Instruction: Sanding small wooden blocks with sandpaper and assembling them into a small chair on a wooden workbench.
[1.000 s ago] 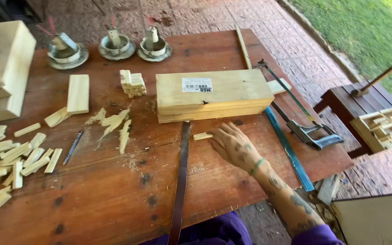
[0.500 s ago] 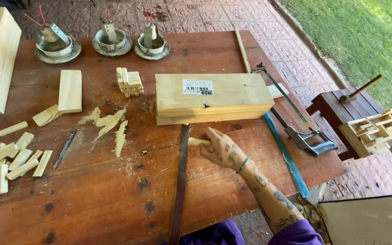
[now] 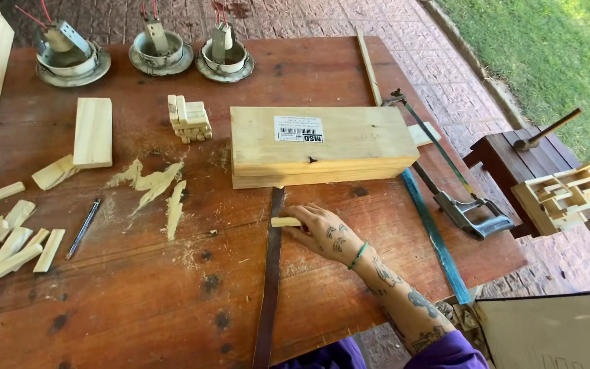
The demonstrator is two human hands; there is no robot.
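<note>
Right grip: my right hand (image 3: pixel 329 236) lies on the worktop (image 3: pixel 138 301), fingers curled loosely round a small wooden block (image 3: pixel 286 221), which they pinch at its right end.
Left grip: out of view, so I cannot tell its state.
Block: flat on the worktop, just right of the dark metal strip (image 3: pixel 270 280), near the front edge of the large plank (image 3: pixel 319 143).
Plank: lies across the middle of the worktop, a white label on top.
Right side: a hacksaw (image 3: pixel 455 191) and a blue strip (image 3: pixel 435 236) lie beside the plank.
Left side: cut wooden sticks (image 3: pixel 8 242), a pencil (image 3: pixel 84 228) and pale shavings (image 3: pixel 151 184).
Far edge: three round metal fittings (image 3: pixel 155 51), well apart from my hand.
</note>
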